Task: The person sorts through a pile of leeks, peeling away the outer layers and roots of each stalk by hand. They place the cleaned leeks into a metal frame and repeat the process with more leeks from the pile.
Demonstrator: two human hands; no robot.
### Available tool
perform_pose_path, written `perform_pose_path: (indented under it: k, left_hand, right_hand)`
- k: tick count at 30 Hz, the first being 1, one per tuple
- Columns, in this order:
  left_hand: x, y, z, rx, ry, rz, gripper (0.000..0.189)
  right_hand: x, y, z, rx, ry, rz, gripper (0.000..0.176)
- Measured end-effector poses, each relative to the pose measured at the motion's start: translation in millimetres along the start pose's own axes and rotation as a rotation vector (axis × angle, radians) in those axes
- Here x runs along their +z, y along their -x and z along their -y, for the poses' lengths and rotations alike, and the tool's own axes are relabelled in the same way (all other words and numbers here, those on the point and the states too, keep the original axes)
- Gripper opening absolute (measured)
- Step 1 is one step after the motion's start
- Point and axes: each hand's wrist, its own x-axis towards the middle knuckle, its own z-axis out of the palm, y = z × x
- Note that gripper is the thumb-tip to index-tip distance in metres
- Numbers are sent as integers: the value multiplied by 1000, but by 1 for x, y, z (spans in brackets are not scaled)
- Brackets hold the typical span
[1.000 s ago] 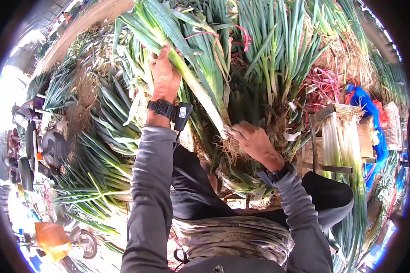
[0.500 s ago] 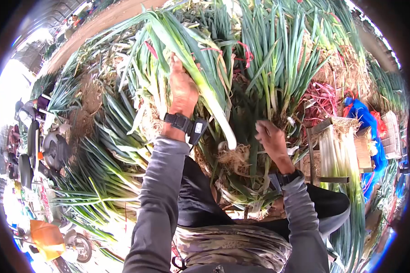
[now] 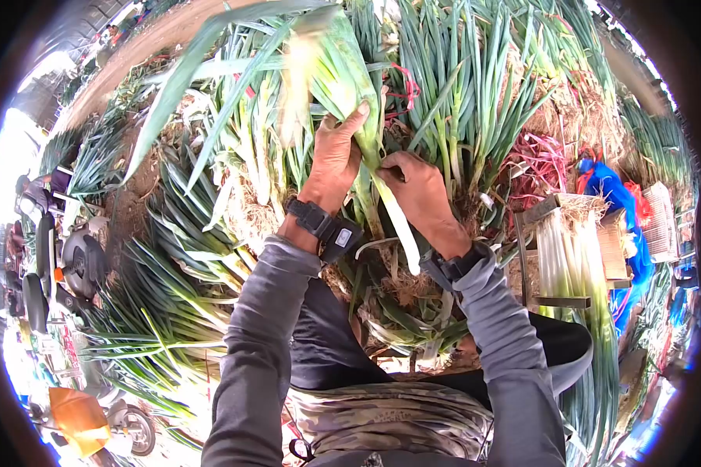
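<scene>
A large green onion [image 3: 398,222] hangs at a slant in front of me, its white end pointing down toward my lap and its broad leaves fanned out above. My left hand [image 3: 335,159] is closed around it where the leaves begin, thumb on top. Just below, my right hand [image 3: 423,191] pinches the stalk at its pale green part with thumb and forefinger. A pale, blurred strip of leaf [image 3: 296,89] dangles left of the leaves. Under the stalk lie loose roots and peeled leaves [image 3: 401,288].
Bundles of green onions [image 3: 467,101] tied with red string stand ahead; more [image 3: 171,303] lie at left. Trimmed white stalks [image 3: 565,257] rest in a metal frame [image 3: 562,302] at right, near red strings [image 3: 544,167] and blue plastic [image 3: 619,194]. A motorbike [image 3: 82,261] stands at far left.
My right hand has moved up and left onto the stalk. The left hand has come slightly right and lower, and the leaves have swung, with a pale strip now blurred beside them.
</scene>
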Motion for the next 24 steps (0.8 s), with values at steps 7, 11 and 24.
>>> perform_pose_path:
  k: [7, 11, 24]
  left_hand:
    - [0, 3, 4, 82, -39, -17, 42]
    - [-1, 2, 1, 47, -36, 42, 44]
    - [13, 8, 9, 176, -35, -92, 55]
  right_hand:
    - [5, 5, 0, 23, 183, 55, 19]
    - [5, 14, -7, -132, 194, -68, 19]
    - [9, 27, -1, -295, 443, -18, 17]
